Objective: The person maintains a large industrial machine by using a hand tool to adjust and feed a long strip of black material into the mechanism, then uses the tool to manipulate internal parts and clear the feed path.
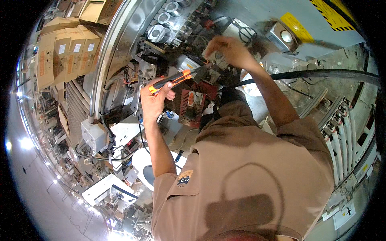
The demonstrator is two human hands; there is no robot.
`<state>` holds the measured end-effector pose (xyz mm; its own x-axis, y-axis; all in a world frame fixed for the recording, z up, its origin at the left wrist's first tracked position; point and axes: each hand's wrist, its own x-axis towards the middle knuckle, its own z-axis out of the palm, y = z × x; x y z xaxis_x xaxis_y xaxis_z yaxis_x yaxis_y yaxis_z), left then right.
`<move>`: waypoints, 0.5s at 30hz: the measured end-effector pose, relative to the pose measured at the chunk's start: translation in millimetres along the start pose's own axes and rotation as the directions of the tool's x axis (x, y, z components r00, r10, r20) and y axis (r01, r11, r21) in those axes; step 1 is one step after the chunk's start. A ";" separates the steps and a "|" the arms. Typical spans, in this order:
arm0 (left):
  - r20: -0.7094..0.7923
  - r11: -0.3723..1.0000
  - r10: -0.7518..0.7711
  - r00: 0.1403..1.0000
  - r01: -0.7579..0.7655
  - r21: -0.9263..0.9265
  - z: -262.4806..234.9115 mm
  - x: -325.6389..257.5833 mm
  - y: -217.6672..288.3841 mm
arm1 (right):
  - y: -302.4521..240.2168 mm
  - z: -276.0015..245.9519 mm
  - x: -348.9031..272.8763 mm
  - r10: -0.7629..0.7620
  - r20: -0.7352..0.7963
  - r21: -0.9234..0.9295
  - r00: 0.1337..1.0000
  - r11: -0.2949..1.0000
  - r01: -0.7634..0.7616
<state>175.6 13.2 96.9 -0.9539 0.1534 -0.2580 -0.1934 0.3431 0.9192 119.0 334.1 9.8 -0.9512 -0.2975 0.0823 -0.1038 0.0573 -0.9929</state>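
Note:
My left hand (153, 98) is closed around the handle of a slim hand tool (177, 77) with an orange and black grip. The tool slants up and to the right, and its narrow dark end points toward my right hand (230, 51). That hand hovers over the cluttered machine bed with its fingers bent, smeared by motion; whether it holds anything does not show. Just beyond it lies a pair of black-handled scissors (245, 33). A red case with an orange label (193, 105) sits below the tool, nearer my body.
Several round metal pieces (157, 33) stand at the far left of the bed. A lamp-like metal fitting (283, 36) is mounted at the far right. A thick black hose (321, 74) crosses on the right, above white tubes (341, 148). Cardboard boxes (66, 54) are stacked at left.

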 end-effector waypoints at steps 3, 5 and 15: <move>-0.007 0.999 0.013 1.000 -0.013 -0.042 5.4 -0.7 -5.5 | 43.3 -24.4 -16.8 0.172 -0.377 0.202 0.910 0.974 -0.101; -0.023 0.996 0.013 1.000 -0.015 -0.084 4.4 -5.5 -10.7 | 55.1 -47.7 -43.6 0.231 -0.307 -0.008 0.923 0.970 -0.245; 0.015 0.992 0.005 1.000 -0.003 -0.127 9.4 -12.6 -20.2 | 3.7 5.3 -88.2 0.302 0.109 0.191 0.947 0.929 -0.318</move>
<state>193.7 13.1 78.8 -0.9514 0.1687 -0.2578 -0.2181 0.2223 0.9503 204.1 355.6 -1.6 -0.9003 -0.3686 -0.2316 0.2620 -0.0340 -0.9645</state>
